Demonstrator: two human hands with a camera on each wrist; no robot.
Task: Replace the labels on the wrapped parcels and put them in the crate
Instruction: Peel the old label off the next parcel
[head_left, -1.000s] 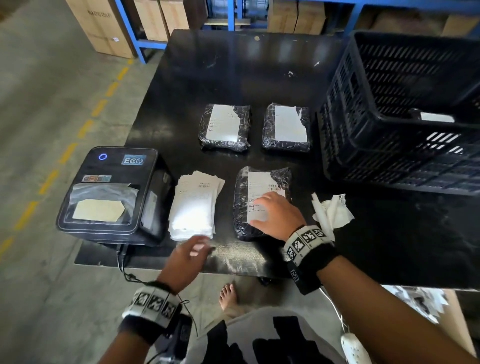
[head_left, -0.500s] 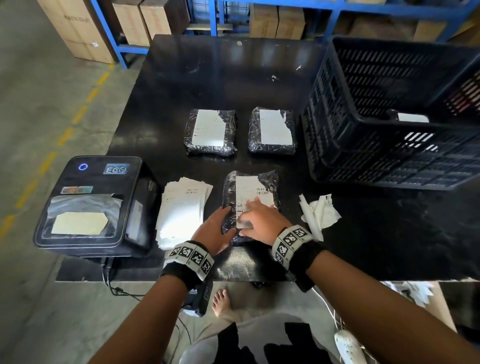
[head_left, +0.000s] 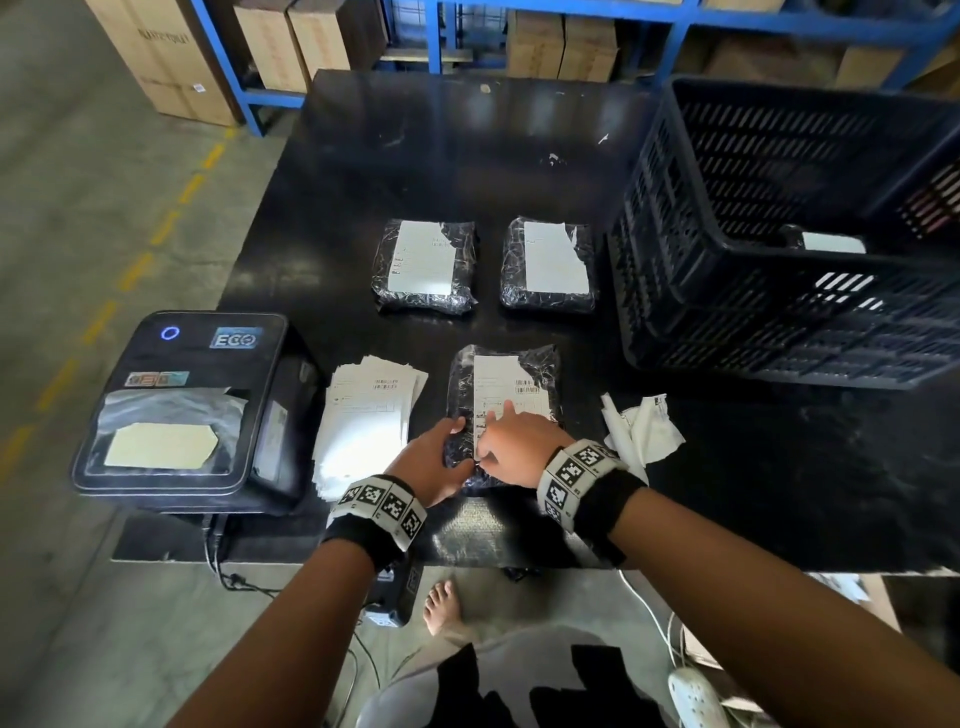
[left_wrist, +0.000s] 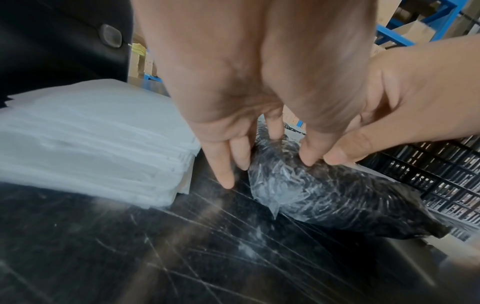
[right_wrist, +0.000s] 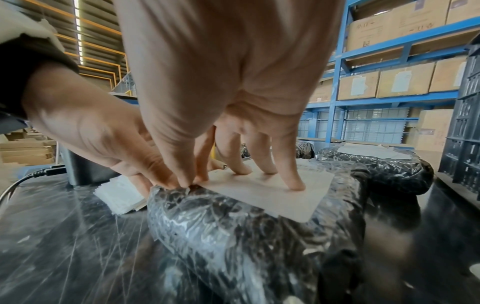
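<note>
While my right hand (head_left: 511, 441) rests on the white label (head_left: 501, 387) of the nearest parcel (head_left: 503, 410), 3 fingers (right_wrist: 293, 181) stand straight with their tips pressed on the paper, and the thumb and forefinger meet at the label's near left corner; I cannot tell whether the paper is actually pinched between them. My left hand (head_left: 434, 462) steadies the same parcel from its left edge, thumb on top of the shiny black wrap, fingers loosely spread down its side, one fingertip touching the black table (head_left: 467, 156). The parcel lies flat near the table's front edge, between a stack of loose labels (head_left: 366, 415) on its left and crumpled white scraps (head_left: 641, 426) on its right. 2 more wrapped parcels (head_left: 423, 265) sit side by side farther back, each with a torn white label. A black crate (head_left: 779, 322) stands at the right, and 1 parcel (head_left: 826, 241) shows inside it, mostly hidden by the crate wall. A label printer (head_left: 192, 405) sits at the left, overhanging the table edge. The print on every label is too small to read, and the near end of the held parcel is blurred in both wrist views.
</note>
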